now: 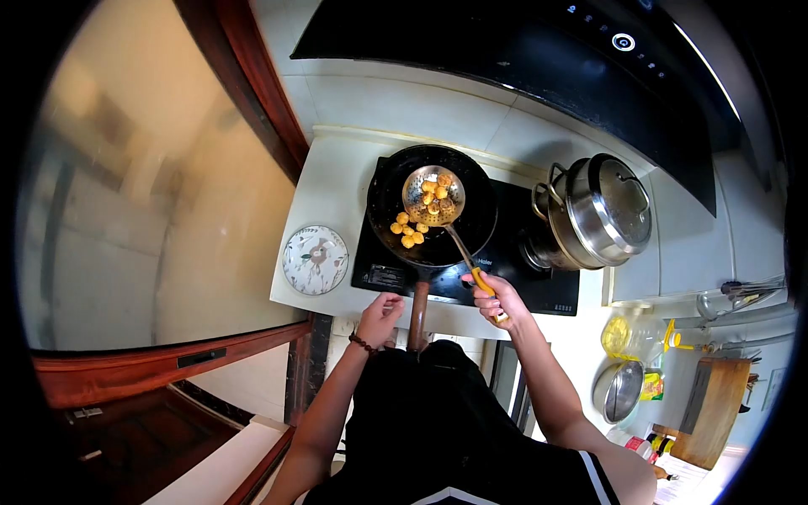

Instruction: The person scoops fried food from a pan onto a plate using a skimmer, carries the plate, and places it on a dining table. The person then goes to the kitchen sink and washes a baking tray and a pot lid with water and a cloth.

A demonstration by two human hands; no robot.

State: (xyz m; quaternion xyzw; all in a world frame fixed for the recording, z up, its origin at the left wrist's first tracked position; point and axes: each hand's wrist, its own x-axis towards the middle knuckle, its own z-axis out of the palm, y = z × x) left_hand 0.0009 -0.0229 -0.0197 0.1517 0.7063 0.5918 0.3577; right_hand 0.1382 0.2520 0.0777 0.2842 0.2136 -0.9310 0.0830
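Your right grip closed round skimmer; balls held ahead over pan, likely for draining. Your left grip half-curled, apparently empty.

One fisheye view, from the wearer's head, looks forward and steeply down; it sits close above the torso at lower centre, facing the wok mid-frame, range hood at upper right
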